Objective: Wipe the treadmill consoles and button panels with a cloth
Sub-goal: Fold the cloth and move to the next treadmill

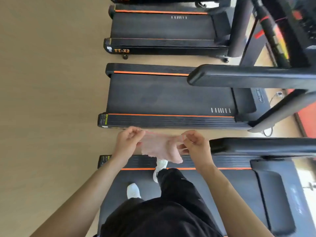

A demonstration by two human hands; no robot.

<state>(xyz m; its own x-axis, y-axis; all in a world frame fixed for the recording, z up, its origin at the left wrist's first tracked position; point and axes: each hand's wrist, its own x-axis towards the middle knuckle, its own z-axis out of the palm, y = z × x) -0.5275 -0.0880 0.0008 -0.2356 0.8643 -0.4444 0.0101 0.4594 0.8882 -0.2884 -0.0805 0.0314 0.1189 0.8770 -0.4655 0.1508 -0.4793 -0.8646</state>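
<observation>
Left hand (pixel 128 140): pinched shut on the left upper edge of the cloth, centre of the frame.
Right hand (pixel 195 142): fingers closed on the right upper edge of the same cloth, a ring visible on one finger.
Cloth (pixel 160 149): pale pink, thin, stretched between both hands and hanging below them, held in the air above the near treadmill (pixel 222 194).
Person: stood on the near treadmill's belt at lower centre, in dark trousers and white shoes (pixel 133 190).
Middle treadmill (pixel 171 98): black with orange stripes, centre of the frame, just beyond the hands.
Far treadmill (pixel 162 29): top of the frame, marked TT-X2.
Handrail (pixel 248 77): black, right of the frame.
Floor (pixel 51 82): light wood, left side.
</observation>
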